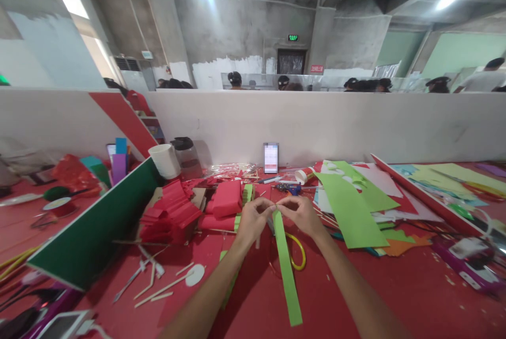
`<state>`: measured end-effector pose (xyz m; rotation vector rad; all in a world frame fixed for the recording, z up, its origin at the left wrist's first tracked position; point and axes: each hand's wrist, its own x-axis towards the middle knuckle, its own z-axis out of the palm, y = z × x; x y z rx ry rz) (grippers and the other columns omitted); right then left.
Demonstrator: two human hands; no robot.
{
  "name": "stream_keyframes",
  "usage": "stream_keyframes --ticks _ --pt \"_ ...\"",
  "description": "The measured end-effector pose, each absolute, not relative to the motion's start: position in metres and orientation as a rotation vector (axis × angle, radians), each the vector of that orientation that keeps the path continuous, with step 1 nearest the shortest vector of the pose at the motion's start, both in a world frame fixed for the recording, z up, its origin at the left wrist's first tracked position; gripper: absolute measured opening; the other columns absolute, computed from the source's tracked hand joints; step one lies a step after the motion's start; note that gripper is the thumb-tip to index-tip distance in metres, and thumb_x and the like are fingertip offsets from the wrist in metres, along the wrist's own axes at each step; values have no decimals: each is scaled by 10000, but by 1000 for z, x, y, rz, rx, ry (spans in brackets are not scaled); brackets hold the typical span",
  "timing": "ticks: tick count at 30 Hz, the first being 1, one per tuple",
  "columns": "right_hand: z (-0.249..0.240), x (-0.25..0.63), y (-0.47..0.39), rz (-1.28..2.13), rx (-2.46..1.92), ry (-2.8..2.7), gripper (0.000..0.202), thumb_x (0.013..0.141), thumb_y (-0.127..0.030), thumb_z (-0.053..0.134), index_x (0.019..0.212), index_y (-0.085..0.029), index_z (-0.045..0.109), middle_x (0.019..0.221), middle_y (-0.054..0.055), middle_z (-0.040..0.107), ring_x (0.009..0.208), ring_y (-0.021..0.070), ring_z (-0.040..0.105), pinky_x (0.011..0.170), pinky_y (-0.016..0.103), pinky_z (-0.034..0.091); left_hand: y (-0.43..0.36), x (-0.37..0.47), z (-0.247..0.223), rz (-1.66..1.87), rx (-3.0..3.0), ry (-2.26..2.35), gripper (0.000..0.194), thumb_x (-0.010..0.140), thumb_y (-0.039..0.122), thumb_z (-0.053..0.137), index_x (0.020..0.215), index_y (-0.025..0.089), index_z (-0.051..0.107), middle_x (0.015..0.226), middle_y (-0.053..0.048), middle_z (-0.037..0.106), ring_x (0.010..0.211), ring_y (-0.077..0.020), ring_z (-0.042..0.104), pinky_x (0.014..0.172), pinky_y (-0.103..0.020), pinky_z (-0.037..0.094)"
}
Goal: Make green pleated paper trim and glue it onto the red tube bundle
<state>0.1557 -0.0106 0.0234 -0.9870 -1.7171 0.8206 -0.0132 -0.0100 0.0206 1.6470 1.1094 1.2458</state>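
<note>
Around the middle of the frame, I have the green paper strip [287, 275] running down from both hands toward the bottom edge, its upper end up at the fingertips and its long tail free above the red desk [419, 289]. From where I sit, the fingers of the left hand [255, 213] and the right hand [300, 215] are drawn to narrow pinches that meet at that upper end; the overlap is too small and soft for me to tell whether the paper is folded between them. I judge the strip almost weightless, easily bent across its flat face but stiffer along its edges, dry rather than slippery, and quick to crease or tear under a hard tug. I would hold it lightly by thumb and forefinger close to the end, with the tail kept off the yellow loop handle [304, 254] just beside it. As for writing, I read EXIT on the lit green sign [293, 38] at upper centre, beneath characters too blurred for me; the red sign [317, 68] to its right has pale characters I cannot make out, and the phone [271, 158] screen is pixelated. I find no brand that I can read.
</note>
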Motion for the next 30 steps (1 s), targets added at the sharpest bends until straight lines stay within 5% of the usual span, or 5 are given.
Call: stream_keyframes --ticks 30 --pt "24 156 -12 667 -983 -1750 90 793 -233 592 810 -199 674 815 35 707 774 197 651 737 305 505 -9 -13 21 1261 1687 1069 253 775 424 628 816 181 687 669 -13 677 627 -172 640 532 -239 471"
